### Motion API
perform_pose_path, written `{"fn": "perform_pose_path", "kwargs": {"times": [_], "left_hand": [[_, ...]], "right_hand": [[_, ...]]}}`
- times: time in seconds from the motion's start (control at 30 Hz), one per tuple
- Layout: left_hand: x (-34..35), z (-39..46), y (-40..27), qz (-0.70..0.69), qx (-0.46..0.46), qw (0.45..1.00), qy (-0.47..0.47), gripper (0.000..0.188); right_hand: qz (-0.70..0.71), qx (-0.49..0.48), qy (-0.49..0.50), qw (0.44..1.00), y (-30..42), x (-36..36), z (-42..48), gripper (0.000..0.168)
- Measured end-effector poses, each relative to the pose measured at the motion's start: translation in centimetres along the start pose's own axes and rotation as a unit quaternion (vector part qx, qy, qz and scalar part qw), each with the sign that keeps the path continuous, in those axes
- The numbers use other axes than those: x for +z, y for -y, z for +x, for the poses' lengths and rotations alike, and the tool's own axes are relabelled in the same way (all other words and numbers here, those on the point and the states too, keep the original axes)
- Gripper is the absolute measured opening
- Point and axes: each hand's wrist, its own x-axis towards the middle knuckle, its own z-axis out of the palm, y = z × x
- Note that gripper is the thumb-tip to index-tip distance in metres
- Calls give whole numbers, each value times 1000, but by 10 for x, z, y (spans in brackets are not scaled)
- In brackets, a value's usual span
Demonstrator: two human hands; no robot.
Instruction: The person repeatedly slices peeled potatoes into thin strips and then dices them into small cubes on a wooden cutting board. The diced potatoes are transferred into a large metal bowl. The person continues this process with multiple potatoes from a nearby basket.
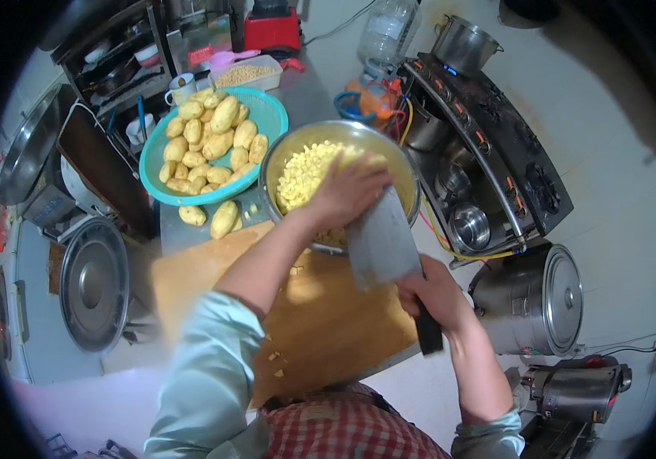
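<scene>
My right hand (434,292) grips the black handle of a broad cleaver (382,241), whose blade slants up to the rim of a large steel bowl (411,172). Over this bowl is my left hand (348,192), palm down near the top of the blade, its fingers slightly blurred; whether it touches the blade or the food I cannot tell. Diced peeled potato (305,172) is heaped in the bowl. Below the bowl lies a wooden cutting board (334,327) with a few small potato bits on it.
A turquoise plastic colander (150,172) full of peeled potatoes stands left of the bowl, with loose potatoes (225,220) beside the board. Behind are a white tub of beans (270,80) and a red blender base (272,31). At right are a gas stove (494,132) and a lidded steel pot (517,304).
</scene>
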Motion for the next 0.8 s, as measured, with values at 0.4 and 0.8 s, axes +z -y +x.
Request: {"fn": "perform_pose_path", "kwargs": {"times": [0.4, 0.8], "left_hand": [[-38, -249, 26, 57, -213, 970, -98, 41], [34, -231, -6, -199, -12, 965, 168, 46]], "right_hand": [[68, 89, -128, 985, -176, -55, -154, 7], [-12, 68, -15, 998, -217, -27, -63, 8]]}}
